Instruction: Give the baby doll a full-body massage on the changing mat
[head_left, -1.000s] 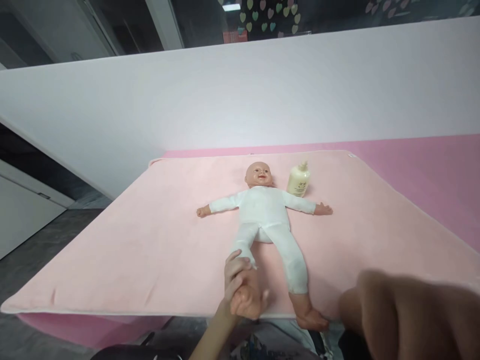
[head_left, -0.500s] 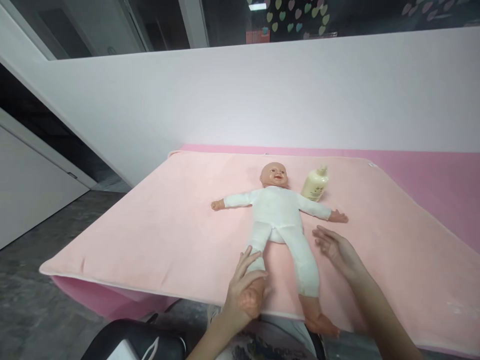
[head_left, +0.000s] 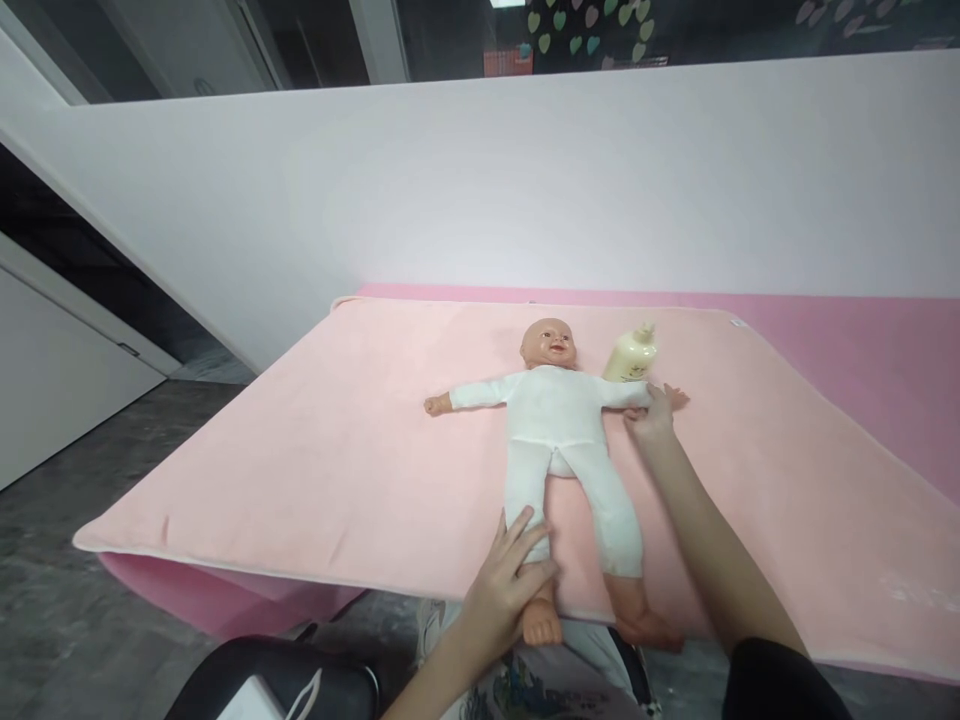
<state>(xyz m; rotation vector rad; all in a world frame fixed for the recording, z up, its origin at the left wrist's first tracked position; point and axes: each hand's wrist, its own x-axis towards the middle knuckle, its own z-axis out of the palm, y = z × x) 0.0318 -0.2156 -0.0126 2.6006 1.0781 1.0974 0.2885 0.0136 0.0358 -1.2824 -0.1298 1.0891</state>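
A baby doll (head_left: 559, 410) in a white cloth body lies on its back, arms spread, with its legs pointing towards me. My left hand (head_left: 501, 590) lies against the lower leg on the left, fingers stretched and apart across the white cloth; the bare foot (head_left: 541, 622) shows beside the palm. At the doll's arm on the right, my right hand (head_left: 651, 415) has its fingers closed round the forearm near the wrist. The doll's small hand (head_left: 676, 396) sticks out past my fingers. Just behind that arm stands a pale yellow pump bottle (head_left: 631, 352), its lower part hidden.
A light pink blanket (head_left: 315, 450) covers the table over a darker pink cloth (head_left: 862, 360). Behind rises a white wall (head_left: 480, 190) with windows above. A black chair (head_left: 262, 680) bearing a white object (head_left: 251, 700) stands at the lower left.
My right hand has moved forward from beside the doll's hip and closed on its forearm. My left hand has shifted slightly right with the leg, uncovering more of the foot.
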